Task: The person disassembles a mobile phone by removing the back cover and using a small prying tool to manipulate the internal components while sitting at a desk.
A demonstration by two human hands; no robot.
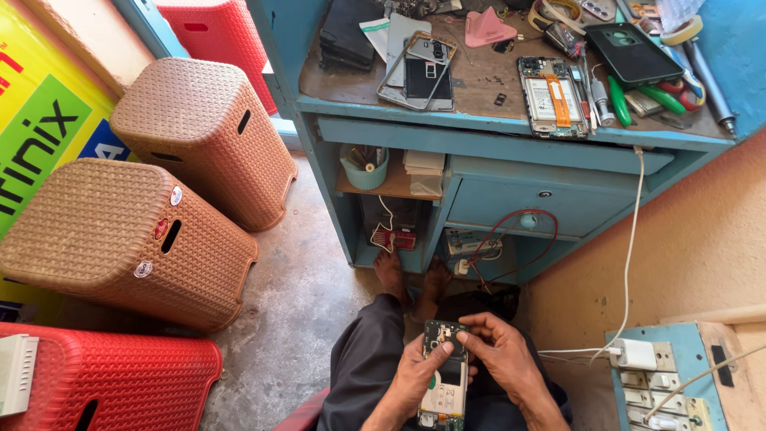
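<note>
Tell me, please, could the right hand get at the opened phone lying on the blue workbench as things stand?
Probably not without letting go: the right hand and left hand both hold a stripped phone over the lap, and the opened phone lies far up the blue workbench.

The scene is bright with soft daylight, strongest on the floor [295, 311] and on the brown stools [199, 136]. Under the desk [479, 120] it is darker, in shadow. The picture is sharp, and the wide lens bends the lines at the edges
</note>
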